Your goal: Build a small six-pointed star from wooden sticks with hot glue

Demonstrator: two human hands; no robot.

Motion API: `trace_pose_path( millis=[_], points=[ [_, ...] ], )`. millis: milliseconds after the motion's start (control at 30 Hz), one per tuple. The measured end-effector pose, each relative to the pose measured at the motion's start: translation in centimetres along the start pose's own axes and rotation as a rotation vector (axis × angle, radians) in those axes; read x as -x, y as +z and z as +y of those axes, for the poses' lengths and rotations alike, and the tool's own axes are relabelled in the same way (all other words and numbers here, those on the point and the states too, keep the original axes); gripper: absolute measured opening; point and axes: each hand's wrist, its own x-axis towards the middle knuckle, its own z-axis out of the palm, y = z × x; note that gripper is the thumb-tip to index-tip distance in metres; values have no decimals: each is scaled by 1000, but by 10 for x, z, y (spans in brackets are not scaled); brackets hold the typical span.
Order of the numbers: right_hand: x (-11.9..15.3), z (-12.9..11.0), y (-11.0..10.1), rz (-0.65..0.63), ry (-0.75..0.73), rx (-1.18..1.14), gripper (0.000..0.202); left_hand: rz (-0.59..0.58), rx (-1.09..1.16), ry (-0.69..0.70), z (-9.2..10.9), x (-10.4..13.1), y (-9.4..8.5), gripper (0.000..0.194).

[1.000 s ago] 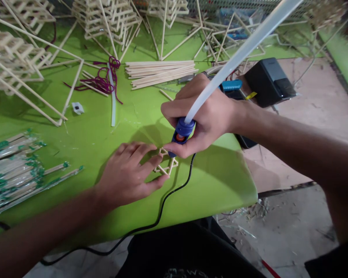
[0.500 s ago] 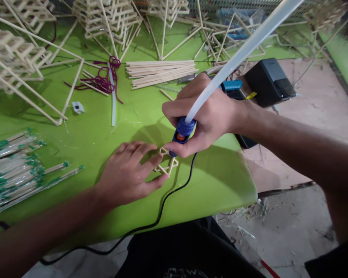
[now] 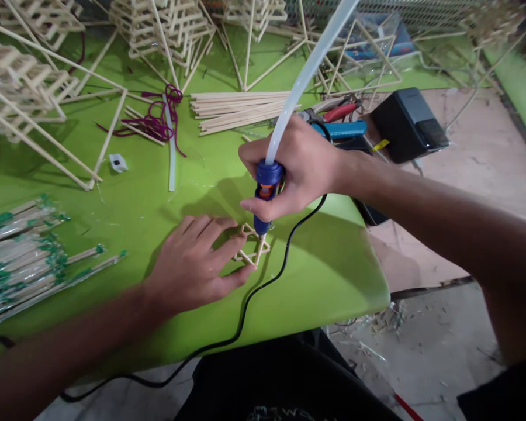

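My right hand (image 3: 296, 169) is closed around a blue hot glue gun (image 3: 268, 178), with a long translucent glue stick (image 3: 304, 79) rising from its back. The gun's nozzle points down at a small frame of wooden sticks (image 3: 258, 252) lying on the green tabletop (image 3: 333, 275). My left hand (image 3: 201, 260) steadies the left side of that frame, fingertips pressing its sticks and thumb at its near corner. Part of the frame lies hidden beneath the left fingers.
Stick structures (image 3: 158, 35) stand along the back. Loose sticks (image 3: 241, 111), purple cord (image 3: 158, 123), pliers (image 3: 339, 111), a blue-handled tool (image 3: 344, 129) and a black box (image 3: 407, 126) lie around. Wrapped chopsticks (image 3: 26, 263) are at left. A black cable (image 3: 245, 310) crosses the table's front.
My right hand has moved slightly left, and the glue gun has turned more upright, its glue stick swinging left. The cable shifted right. My left hand and the small frame stay put.
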Motion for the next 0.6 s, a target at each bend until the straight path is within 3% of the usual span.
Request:
trace_pose_path(
  millis=[367,600],
  points=[
    [-4,-1,0,-81,60,47,41,12,1,6,1,-1,-1,31],
    [2,-5,-6,-14,-90,36,39,15,-20,5,0,1,2,34]
  ],
)
